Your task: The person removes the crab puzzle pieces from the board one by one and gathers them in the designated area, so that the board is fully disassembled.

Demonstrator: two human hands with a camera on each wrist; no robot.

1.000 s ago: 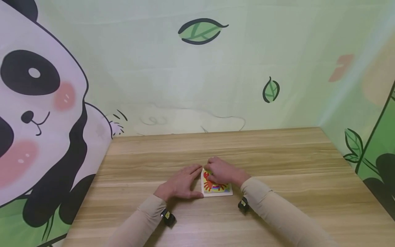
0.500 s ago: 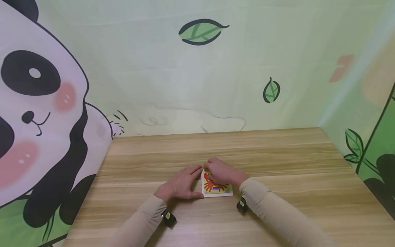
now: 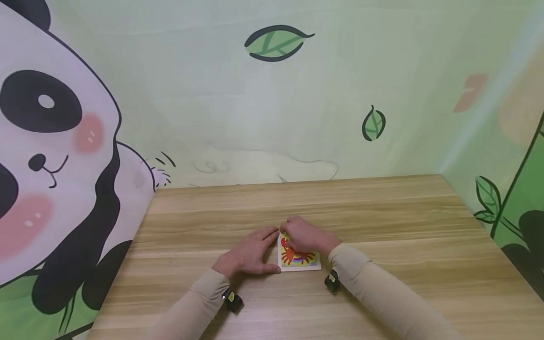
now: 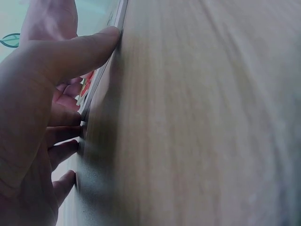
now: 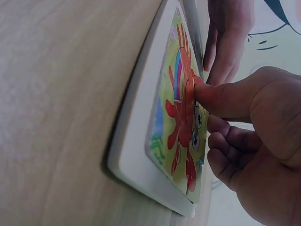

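Observation:
A small square white board [image 3: 301, 269] lies at the middle of the wooden table, bearing a picture of a red crab with a rainbow patch [image 5: 181, 110]. Along the board's left side, my left hand [image 3: 254, 252] is spread, its thumb touching the lower left corner and its fingertips by the upper left one. My right hand [image 3: 303, 236] reaches over the upper part. Its thumb presses on the crab and its other fingers curl at the picture's far edge, pinching it. In the right wrist view, the picture panel stands slightly tilted over the white rim [image 5: 134, 146].
The wooden table [image 3: 382, 217] stretches around the board on all sides. Behind it hangs a pale green backdrop [image 3: 204, 94] with leaves, and a large panda print [image 3: 68, 198] is on the left. Each wrist carries a small black camera [image 3: 233, 300].
Almost nothing differs. The right hand and wrist have shifted very slightly to the left; the left hand stays in place at the board's side.

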